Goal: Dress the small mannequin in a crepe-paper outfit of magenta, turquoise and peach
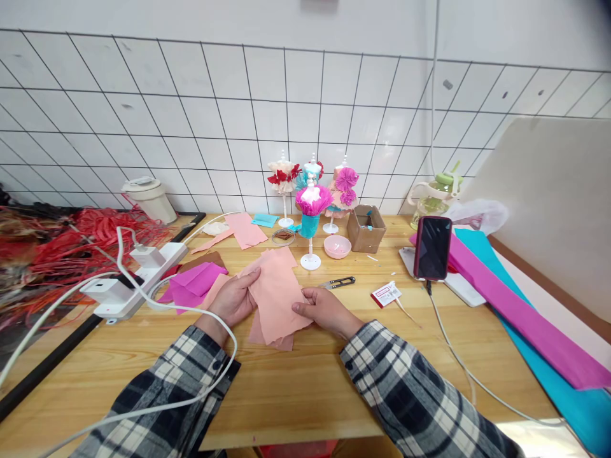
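A piece of salmon-pink crepe paper (279, 302) is held up between my two hands over the table. My left hand (233, 299) pinches its left edge, thumb on top. At its lower right, my right hand (329, 310) grips the paper between thumb and fingers. More pink paper lies beneath and behind it, partly covered. Just beyond stands a small white dress form (310, 245) wearing a teal skirt and magenta ruffle. Thread snips (338, 282) lie on the wood to the right of the paper. Folded magenta paper (195, 285) rests left of my left hand.
Behind stand several decorated dress forms (284, 178), a pink bowl (337, 247) and a cardboard box (366, 229). A phone (433, 248) stands at right near long paper rolls (525, 305). A power strip (138, 280) sits left; its white cable crosses over my left forearm.
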Demonstrator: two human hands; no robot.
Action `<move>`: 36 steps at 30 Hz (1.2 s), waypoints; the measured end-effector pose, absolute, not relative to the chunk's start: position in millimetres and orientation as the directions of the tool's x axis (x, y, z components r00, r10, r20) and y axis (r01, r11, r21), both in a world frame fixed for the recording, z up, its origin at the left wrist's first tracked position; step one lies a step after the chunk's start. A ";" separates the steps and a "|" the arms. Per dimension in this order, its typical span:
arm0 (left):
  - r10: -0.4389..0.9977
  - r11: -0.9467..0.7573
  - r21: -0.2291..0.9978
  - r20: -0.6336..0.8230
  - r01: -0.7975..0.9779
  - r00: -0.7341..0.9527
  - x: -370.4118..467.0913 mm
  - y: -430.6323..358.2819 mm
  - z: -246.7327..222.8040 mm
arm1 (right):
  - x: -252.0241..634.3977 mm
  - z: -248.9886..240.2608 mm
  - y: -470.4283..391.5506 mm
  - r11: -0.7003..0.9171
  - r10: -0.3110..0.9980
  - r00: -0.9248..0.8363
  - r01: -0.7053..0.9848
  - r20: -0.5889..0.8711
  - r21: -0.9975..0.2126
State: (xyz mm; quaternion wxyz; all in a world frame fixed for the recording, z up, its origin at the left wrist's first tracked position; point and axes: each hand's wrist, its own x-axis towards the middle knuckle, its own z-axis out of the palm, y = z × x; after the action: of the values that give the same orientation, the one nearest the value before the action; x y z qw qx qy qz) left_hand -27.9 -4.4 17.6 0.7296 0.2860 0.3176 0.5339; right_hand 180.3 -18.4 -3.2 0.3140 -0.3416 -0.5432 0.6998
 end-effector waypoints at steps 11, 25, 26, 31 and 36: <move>0.980 0.192 0.811 -0.127 -0.552 0.154 -26.7 -5.5 19.4 | 184.5 -0.8 -16.1 -0.216 0.858 -0.460 0.082 -0.229 -0.973; 0.982 0.171 0.746 -0.077 -0.644 0.172 -37.4 -4.6 23.9 | 187.7 0.1 -12.4 -0.238 0.856 -0.449 0.096 -0.256 -0.966; 0.982 0.171 0.741 -0.076 -0.649 0.171 -36.6 -4.4 23.5 | 187.6 0.0 -12.8 -0.221 0.861 -0.444 0.111 -0.247 -0.969; 0.988 0.131 0.777 -0.153 -0.616 0.017 -34.7 0.1 18.3 | 188.6 -0.9 -13.0 -0.183 0.863 -0.447 0.159 -0.236 -0.970; 0.980 0.195 0.710 -0.118 -0.677 0.158 -43.6 -1.4 25.6 | 191.6 -1.9 -8.6 -0.190 0.868 -0.445 0.112 -0.220 -0.975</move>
State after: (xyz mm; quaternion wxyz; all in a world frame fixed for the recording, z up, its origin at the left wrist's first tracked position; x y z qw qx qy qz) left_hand -43.6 -1.4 25.6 0.7155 0.2594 0.2922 0.5791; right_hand 191.6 -8.6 -1.9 0.2967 -0.4351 -0.5632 0.6368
